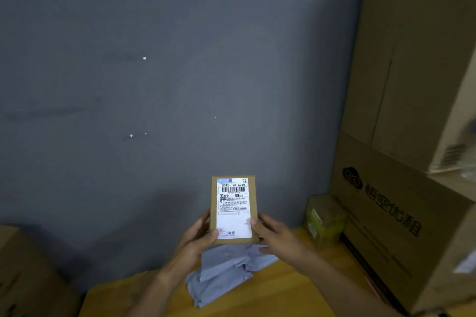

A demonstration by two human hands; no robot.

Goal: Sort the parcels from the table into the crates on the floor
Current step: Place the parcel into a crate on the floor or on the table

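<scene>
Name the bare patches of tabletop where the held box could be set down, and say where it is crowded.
Bare wood lies between the grey mailer bags and the big cartons on the right, and another strip left of the bags. The back right corner is crowded by a small greenish box.

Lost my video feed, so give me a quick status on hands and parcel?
Left hand and right hand both gripping small brown cardboard parcel, label up. Grey plastic mailer bags beneath on wooden table. Nothing blocking.
</scene>
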